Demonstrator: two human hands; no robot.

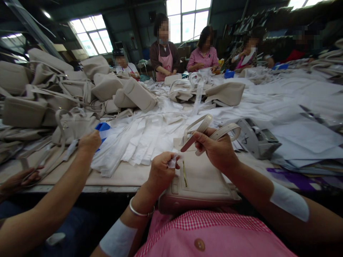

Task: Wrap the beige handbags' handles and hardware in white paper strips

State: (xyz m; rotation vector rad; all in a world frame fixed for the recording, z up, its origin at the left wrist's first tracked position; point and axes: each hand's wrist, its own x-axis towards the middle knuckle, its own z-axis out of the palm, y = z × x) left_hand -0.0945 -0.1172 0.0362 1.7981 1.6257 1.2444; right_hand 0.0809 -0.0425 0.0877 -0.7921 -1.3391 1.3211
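A beige handbag [206,178] lies on the table edge against my apron, with a gold-coloured zip [184,174] on its face. My right hand [217,146] is closed around a beige strap [199,125], which loops above the bag and shows small holes near one end. Just left of the zip, my left hand [163,169] pinches a crumpled piece of thin white wrapping [173,162]. The two hands are apart, both over the upper part of the bag.
Beige bags [139,94] are heaped at the back left. White wrapping sheets [144,135] cover the middle. A grey tape dispenser [257,139] stands at right, near white paper [308,139]. A co-worker's hand [89,141] is beside a blue object [103,127]. Several people work across the table.
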